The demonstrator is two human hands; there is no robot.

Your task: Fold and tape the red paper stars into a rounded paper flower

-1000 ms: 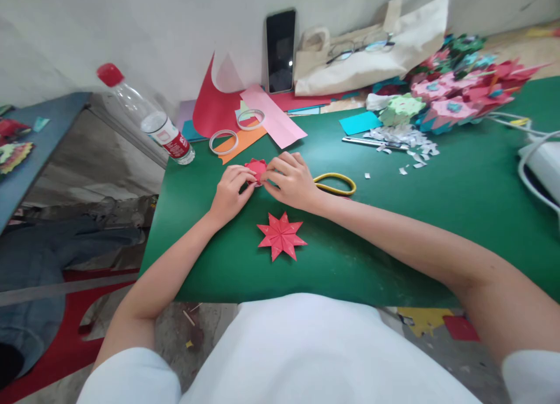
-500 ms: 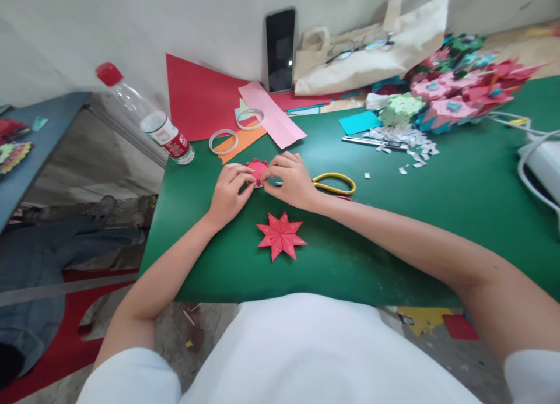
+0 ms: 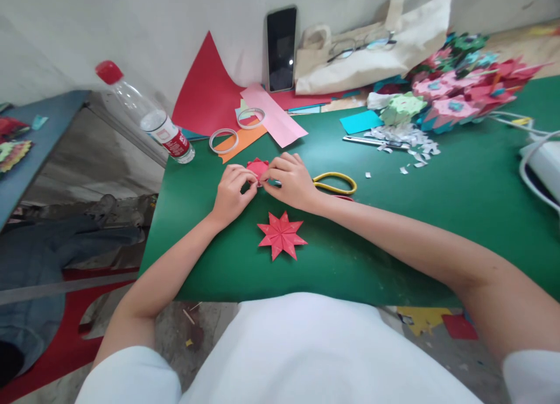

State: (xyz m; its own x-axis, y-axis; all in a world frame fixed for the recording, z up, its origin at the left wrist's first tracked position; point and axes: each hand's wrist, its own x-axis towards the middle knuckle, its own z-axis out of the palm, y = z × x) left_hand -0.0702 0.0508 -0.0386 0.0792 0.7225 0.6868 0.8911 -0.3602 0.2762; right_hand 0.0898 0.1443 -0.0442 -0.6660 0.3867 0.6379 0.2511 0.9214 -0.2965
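Note:
A small round red paper piece (image 3: pixel 258 168) with a notched edge is held between my hands above the green table (image 3: pixel 350 264). My left hand (image 3: pixel 233 191) pinches its lower left edge. From the right, my right hand (image 3: pixel 291 179) pinches the lower right edge, its fingertips close to the left ones and hiding part of the piece. Just below lies a red eight-pointed paper star (image 3: pixel 282 236), flat and touched by neither hand. Scissors with a yellow handle (image 3: pixel 336 183) lie partly under my right hand and wrist.
Behind my hands are two tape rolls (image 3: pixel 223 141), orange and pink paper (image 3: pixel 280 118), a large red sheet (image 3: pixel 205 95) and a phone (image 3: pixel 281 48). A bottle (image 3: pixel 168 136) stands left. Rightward lie a cutter (image 3: pixel 371 141), paper scraps (image 3: pixel 415 141) and paper flowers (image 3: pixel 455 101).
The large red sheet against the wall has changed shape, its upper corner now further right and higher, with blue paper showing under it. My hands have barely moved, still at the round piece.

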